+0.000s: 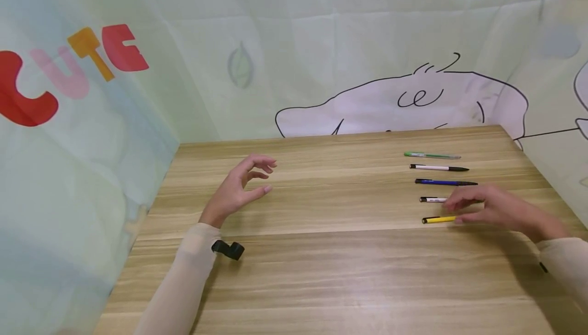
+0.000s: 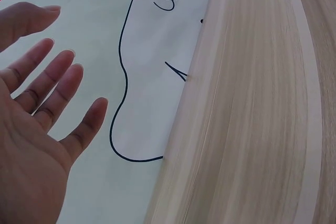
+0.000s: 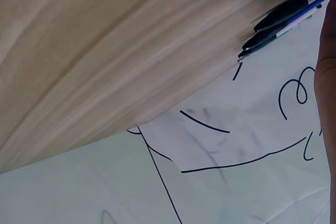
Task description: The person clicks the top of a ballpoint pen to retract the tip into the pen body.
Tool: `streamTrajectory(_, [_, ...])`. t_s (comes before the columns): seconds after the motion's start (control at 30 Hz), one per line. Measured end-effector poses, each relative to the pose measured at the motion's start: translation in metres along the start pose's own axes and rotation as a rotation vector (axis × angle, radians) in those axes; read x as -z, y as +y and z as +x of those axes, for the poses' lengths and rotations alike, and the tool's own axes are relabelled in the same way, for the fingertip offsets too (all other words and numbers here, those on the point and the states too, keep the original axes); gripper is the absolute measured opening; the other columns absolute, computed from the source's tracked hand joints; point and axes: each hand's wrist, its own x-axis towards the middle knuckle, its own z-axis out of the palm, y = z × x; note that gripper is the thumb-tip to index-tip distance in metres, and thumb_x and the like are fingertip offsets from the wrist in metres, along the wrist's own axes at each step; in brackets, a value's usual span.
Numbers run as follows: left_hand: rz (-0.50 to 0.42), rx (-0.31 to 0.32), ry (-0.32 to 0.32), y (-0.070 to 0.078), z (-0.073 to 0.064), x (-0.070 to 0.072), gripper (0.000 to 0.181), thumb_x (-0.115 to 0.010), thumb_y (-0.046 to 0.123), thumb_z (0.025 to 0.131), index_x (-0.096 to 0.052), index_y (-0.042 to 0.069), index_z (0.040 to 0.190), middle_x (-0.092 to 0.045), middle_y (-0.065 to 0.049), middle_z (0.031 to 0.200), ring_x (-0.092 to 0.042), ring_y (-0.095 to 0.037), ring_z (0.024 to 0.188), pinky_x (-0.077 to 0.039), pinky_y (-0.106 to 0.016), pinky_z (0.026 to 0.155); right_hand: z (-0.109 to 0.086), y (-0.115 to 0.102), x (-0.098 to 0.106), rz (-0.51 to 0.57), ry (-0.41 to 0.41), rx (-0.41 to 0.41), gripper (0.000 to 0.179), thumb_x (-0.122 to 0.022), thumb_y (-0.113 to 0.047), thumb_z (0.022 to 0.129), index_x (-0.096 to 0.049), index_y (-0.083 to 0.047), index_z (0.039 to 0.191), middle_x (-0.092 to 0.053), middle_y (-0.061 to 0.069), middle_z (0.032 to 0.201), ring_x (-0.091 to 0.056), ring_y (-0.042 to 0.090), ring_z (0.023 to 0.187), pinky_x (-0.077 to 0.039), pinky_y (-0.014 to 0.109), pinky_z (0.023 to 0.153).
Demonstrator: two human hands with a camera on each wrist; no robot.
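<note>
Several pens lie in a column on the right side of the wooden table, roughly parallel. From the back they are a green pen [image 1: 432, 156], a white pen with black ends [image 1: 438, 168], a blue pen [image 1: 445, 182], another white pen [image 1: 432, 199] and a yellow pen [image 1: 438, 219]. My right hand [image 1: 500, 210] is over the two nearest, hiding their right ends, with a gap between thumb and bent fingers. In the right wrist view only a strip of it shows, beside black pen ends [image 3: 281, 14]. Apart from the pens, my left hand [image 1: 239, 187] hovers at the left, fingers loosely bent, holding nothing.
The wooden table [image 1: 331, 268] meets a printed curtain [image 1: 294, 69] along its back edge and at both sides. A black wrist strap piece [image 1: 228, 249] sticks out from the left sleeve [image 1: 184, 279].
</note>
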Motion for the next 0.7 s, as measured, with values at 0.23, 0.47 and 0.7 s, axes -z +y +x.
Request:
streamTrajectory(0.23, [0.017, -0.024, -0.003, -0.001, 0.002, 0.000, 0.057, -0.073, -0.007, 0.087, -0.052, 0.005, 0.139, -0.058, -0.007, 0.134, -0.055, -0.025, 0.118, -0.048, -0.054, 0.102, 0.002, 0.006, -0.009, 0.028, -0.047, 0.076, 0.030, -0.083, -0.010, 0.083, -0.075, -0.024, 0.108, -0.071, -0.006, 0.107, -0.067, 0.006, 0.093, -0.056, 0.017, 0.081])
streamTrajectory(0.47, [0.001, -0.038, -0.003, 0.000, 0.003, -0.002, 0.057, -0.072, -0.010, 0.087, -0.052, 0.004, 0.139, -0.057, -0.017, 0.134, -0.055, -0.030, 0.118, -0.048, -0.055, 0.102, 0.003, 0.013, -0.013, -0.052, -0.049, 0.160, 0.032, -0.082, -0.005, 0.084, -0.074, -0.028, 0.105, -0.068, -0.013, 0.100, -0.063, 0.002, 0.083, -0.053, 0.016, 0.070])
streamTrajectory(0.7, [-0.001, -0.010, -0.001, 0.007, 0.005, -0.005, 0.059, -0.070, -0.014, 0.086, -0.052, 0.001, 0.139, -0.057, -0.015, 0.135, -0.053, -0.033, 0.119, -0.046, -0.059, 0.104, 0.005, 0.012, -0.012, -0.098, -0.053, 0.141, 0.031, -0.081, -0.007, 0.084, -0.072, -0.030, 0.102, -0.067, -0.017, 0.096, -0.060, -0.001, 0.079, -0.052, 0.017, 0.066])
